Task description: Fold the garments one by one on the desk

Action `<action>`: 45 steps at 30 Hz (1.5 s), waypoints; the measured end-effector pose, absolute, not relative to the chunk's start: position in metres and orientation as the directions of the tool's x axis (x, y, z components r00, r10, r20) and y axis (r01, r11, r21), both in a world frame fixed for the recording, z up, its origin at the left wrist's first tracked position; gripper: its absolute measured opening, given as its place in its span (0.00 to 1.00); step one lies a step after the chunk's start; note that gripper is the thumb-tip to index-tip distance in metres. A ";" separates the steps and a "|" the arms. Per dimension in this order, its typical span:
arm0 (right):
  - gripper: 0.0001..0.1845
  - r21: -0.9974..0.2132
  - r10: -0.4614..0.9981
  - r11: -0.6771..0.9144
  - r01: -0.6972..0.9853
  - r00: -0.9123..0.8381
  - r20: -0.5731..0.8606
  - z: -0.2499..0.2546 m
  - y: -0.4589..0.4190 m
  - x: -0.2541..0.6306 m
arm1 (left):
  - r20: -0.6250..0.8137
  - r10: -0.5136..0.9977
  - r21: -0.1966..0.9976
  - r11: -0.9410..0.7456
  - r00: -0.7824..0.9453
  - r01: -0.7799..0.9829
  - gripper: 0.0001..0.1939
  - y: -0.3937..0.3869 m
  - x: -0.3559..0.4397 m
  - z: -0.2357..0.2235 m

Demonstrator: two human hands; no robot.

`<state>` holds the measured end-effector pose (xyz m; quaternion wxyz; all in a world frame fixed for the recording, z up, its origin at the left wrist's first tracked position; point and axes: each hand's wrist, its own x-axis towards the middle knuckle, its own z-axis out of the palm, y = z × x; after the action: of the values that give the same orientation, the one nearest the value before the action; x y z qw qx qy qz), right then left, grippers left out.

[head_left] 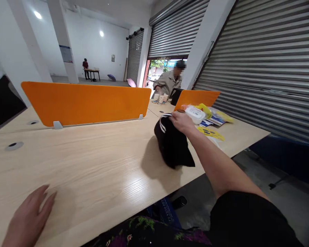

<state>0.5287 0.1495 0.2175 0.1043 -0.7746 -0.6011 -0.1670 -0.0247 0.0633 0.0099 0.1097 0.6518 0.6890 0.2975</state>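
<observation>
My right hand (181,120) grips the top edge of a black cap (171,142) with white stripes. The cap hangs tilted just over the pale wooden table (92,161), its shadow on the wood to the left. My fingers are closed on it; part of them is hidden behind the cloth. At the lower left, my left hand (31,214) rests low by the tabletop, fingers stretched and a little apart, holding nothing.
Orange dividers (90,103) stand across the table. To the right lie a white plastic container (195,114), yellow bags (209,133) and leaflets (216,120). Paper cups (161,98) stand farther back, near a person (170,79). Another person (86,68) stands at a distant table.
</observation>
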 end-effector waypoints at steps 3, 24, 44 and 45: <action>0.10 -0.058 0.933 -0.073 0.996 0.089 0.349 0.239 0.154 0.474 | 0.391 0.916 0.582 -0.172 -0.088 0.795 0.25 0.058 0.042 0.066; 0.15 -0.190 0.439 0.769 0.611 -0.289 0.851 0.308 0.088 0.399 | 0.286 0.950 0.953 -0.268 -0.127 0.144 0.26 0.117 0.071 0.139; 0.11 -0.398 0.889 0.433 0.809 -0.309 0.339 0.098 0.186 0.358 | 0.409 0.912 0.083 -0.073 0.033 0.994 0.29 0.140 -0.046 0.081; 0.14 -0.432 0.878 0.463 0.774 -0.337 0.339 0.083 0.177 0.364 | 0.357 0.932 0.056 -0.086 0.060 0.995 0.29 0.130 -0.050 0.066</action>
<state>0.3642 0.1774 0.0832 0.2697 -0.5088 -0.8118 0.0970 -0.0503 0.1296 0.0663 -0.1026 0.7208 0.6683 0.1528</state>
